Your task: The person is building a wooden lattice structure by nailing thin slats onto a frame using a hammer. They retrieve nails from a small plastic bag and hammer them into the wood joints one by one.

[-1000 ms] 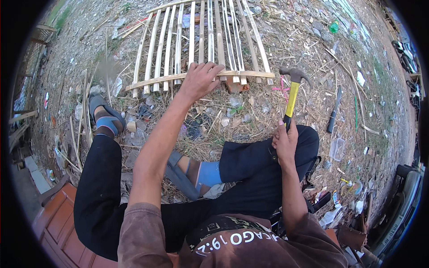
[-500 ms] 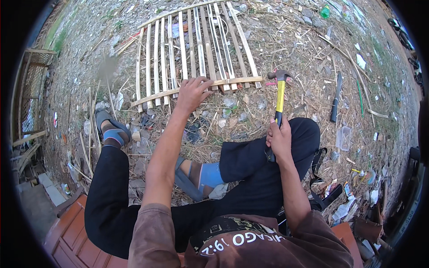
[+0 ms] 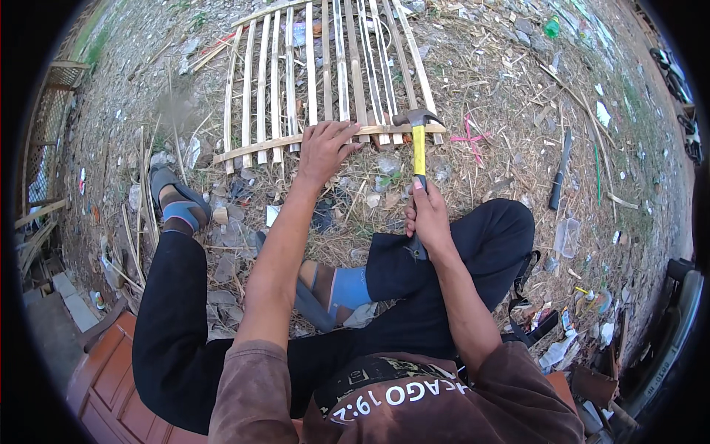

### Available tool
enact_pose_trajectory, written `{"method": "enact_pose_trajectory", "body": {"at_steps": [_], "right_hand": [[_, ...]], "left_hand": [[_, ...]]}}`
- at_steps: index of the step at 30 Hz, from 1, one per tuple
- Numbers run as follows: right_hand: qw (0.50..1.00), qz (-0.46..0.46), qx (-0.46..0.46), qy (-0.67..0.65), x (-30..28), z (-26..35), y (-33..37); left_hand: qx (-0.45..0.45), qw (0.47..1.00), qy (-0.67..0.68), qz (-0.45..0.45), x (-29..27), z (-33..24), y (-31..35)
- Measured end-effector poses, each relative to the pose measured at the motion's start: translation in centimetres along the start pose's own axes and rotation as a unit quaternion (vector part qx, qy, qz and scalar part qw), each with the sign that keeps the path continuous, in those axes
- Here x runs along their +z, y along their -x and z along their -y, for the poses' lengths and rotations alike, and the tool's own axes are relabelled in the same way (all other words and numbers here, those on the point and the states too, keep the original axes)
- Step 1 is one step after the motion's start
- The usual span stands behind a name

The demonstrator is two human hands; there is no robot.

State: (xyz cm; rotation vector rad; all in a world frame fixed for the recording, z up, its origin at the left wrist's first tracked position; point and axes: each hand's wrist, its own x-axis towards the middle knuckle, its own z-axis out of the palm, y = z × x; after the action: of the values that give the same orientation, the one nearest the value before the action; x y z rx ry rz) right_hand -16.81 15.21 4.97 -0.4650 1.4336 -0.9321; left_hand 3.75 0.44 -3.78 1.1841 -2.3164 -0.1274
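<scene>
In front of me on the ground lies a panel of pale wooden or bamboo slats (image 3: 311, 74), joined by a crosspiece (image 3: 255, 147) near me and another at the far end. My left hand (image 3: 322, 154) grips the near crosspiece around its middle, fingers over the top and thumb on the near side. My right hand (image 3: 429, 217) is closed round the black lower grip of a claw hammer (image 3: 419, 148) with a yellow upper handle. The hammer's head is over the right part of the near crosspiece; whether it touches cannot be told.
A dark long-bladed knife (image 3: 560, 170) lies right of the panel, near a clear plastic container (image 3: 567, 237). Pink ribbon (image 3: 471, 138) is by the panel's near right corner. A green bottle (image 3: 552, 27) sits far right. Straw and scraps litter the ground. My bent legs are close below.
My right hand has swung the hammer leftward, from beside the panel to over its near crosspiece. My left hand keeps its hold on the crosspiece. The view has shifted slightly.
</scene>
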Motion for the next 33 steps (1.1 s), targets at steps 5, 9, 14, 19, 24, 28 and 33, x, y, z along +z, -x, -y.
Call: {"method": "enact_pose_trajectory", "body": {"at_steps": [5, 9, 14, 19, 24, 28, 33], "right_hand": [[0.994, -0.052, -0.084, -0.041, 0.8, 0.0, 0.3], [0.997, -0.048, -0.042, 0.032, 1.5, -1.3, 0.1], [0.991, -0.075, -0.11, -0.01, 1.1, 1.1, 0.7], [0.948, -0.06, -0.206, 0.235, 1.0, -2.7, -1.7], [0.994, -0.04, -0.1, 0.035, 1.4, 0.7, 0.4], [0.971, -0.097, -0.153, 0.156, -0.4, -2.2, -1.9], [0.972, -0.096, -0.169, 0.13, -0.6, 0.6, -0.8]], "left_hand": [[0.004, 1.0, 0.006, -0.002, 0.4, 0.2, 0.0], [0.003, 1.0, -0.013, 0.003, 0.4, 0.3, 0.4], [0.009, 1.0, -0.006, -0.004, 0.2, 0.5, 0.3], [0.021, 1.0, -0.01, -0.004, 0.1, 0.4, 0.3], [0.013, 1.0, -0.018, -0.003, 0.1, 0.9, 0.4], [0.015, 1.0, -0.008, 0.003, 0.3, 0.6, 0.3], [0.015, 1.0, -0.012, 0.004, 0.2, 0.7, 0.3]]}}
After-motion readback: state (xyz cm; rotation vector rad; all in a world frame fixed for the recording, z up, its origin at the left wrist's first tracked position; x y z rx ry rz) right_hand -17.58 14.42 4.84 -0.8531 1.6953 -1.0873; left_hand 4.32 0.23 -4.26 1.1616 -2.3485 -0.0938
